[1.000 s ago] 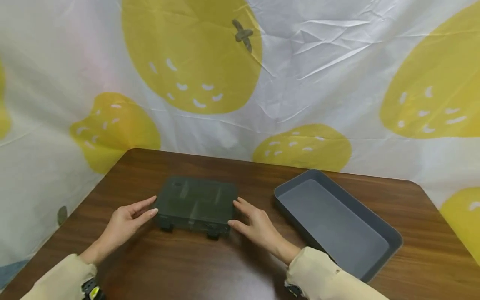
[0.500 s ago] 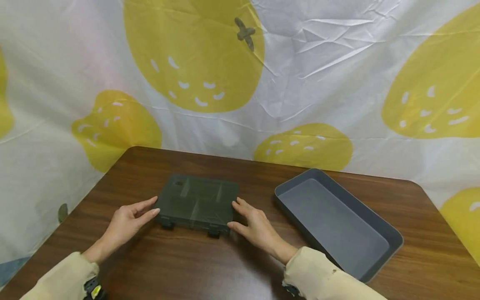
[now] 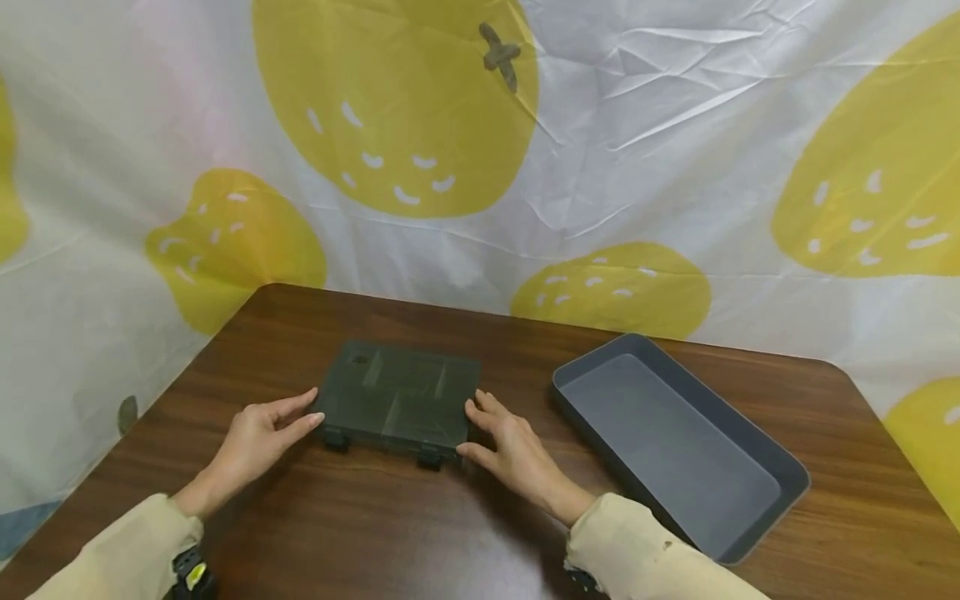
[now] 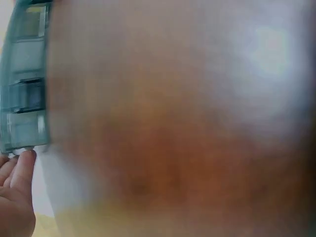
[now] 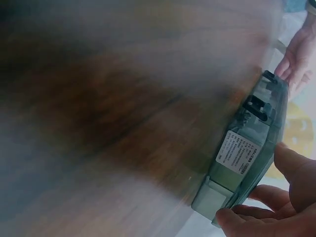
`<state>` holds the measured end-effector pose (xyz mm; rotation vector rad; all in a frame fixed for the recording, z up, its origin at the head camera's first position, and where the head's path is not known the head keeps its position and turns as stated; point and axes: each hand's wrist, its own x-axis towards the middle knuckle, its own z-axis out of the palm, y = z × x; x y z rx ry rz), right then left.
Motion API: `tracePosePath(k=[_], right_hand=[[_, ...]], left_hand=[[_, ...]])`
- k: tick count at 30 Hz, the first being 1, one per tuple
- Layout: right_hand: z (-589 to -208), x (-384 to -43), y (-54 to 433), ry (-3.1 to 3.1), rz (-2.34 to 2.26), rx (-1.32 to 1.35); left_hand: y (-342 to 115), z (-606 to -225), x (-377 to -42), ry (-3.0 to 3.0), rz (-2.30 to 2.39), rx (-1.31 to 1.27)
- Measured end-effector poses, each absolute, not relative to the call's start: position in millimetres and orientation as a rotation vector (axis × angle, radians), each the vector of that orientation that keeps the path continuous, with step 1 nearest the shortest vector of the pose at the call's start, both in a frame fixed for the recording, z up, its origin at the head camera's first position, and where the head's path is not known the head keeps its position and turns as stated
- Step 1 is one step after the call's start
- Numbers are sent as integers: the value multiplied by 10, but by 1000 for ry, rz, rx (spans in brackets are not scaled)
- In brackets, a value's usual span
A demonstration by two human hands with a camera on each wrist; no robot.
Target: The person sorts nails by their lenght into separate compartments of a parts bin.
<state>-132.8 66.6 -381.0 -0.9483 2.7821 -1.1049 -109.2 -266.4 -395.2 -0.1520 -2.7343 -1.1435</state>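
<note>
A dark green see-through plastic organizer box (image 3: 397, 396) with inner dividers lies left of the table's middle, its lid down. Two black latches (image 5: 256, 107) and a white printed label (image 5: 238, 153) show on its near side in the right wrist view. Against the left end rest the fingertips of my left hand (image 3: 255, 442), thumb and index finger nearly straight. At the opposite end, my right hand (image 3: 521, 454) touches the side and near corner with slightly spread fingers. The left wrist view catches that same box's edge (image 4: 27, 96) and my left fingers (image 4: 24, 175).
A grey rectangular baking pan (image 3: 667, 446) lies at an angle to the right, close to my right sleeve (image 3: 637, 542). Behind the brown wood-grain table (image 3: 337, 533) hangs a white cloth (image 3: 420, 267) printed with large yellow fruit.
The head view has tilted down slightly, so everything sits a little higher or lower in frame. Box, pan and both hands keep their places relative to each other.
</note>
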Motion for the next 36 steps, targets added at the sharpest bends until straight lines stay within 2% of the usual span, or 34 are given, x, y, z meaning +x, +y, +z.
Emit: tracePosePath(k=[12,36], right_hand=[[-3794,-1328,659,2786,-1103,-954],[-3730,-1301,454,3055,-694,-944]], left_hand=[[-2626,-3952,-1089,-2709,-1067,-185],[-2753,-3953,-1155,-2739,-1093,-529]])
